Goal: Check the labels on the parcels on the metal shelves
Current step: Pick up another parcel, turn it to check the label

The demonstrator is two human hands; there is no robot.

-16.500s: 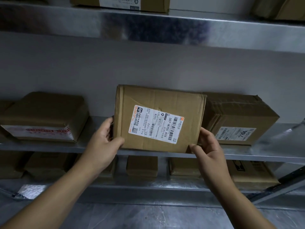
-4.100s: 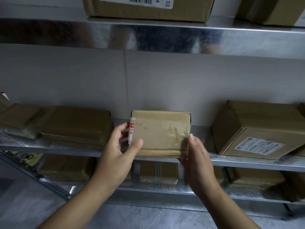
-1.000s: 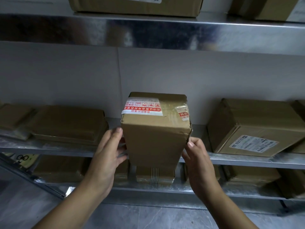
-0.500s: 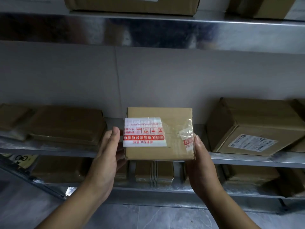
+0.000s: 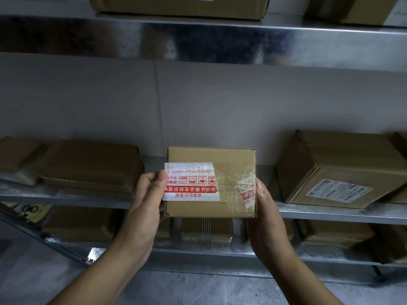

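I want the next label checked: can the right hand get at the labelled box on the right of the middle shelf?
Probably yes, once freed: the right hand holds the small parcel with the left hand. The labelled box sits close beside it at the shelf front, nothing between.

Two bare hands hold a small brown cardboard parcel (image 5: pixel 229 208) in front of the shiny metal middle shelf (image 5: pixel 330 211).

The left hand (image 5: pixel 147 201) grips the parcel's left edge, its thumb on a white sticker with red print (image 5: pixel 191 183) that reads upside down. The right hand (image 5: pixel 264 212) grips the taped right edge. On the shelf, a flat brown parcel (image 5: pixel 90 166) lies to the left, and a larger brown carton (image 5: pixel 341 159) with a white shipping label (image 5: pixel 338 191) sits to the right. More brown parcels (image 5: pixel 207 232) sit on the shelf below.
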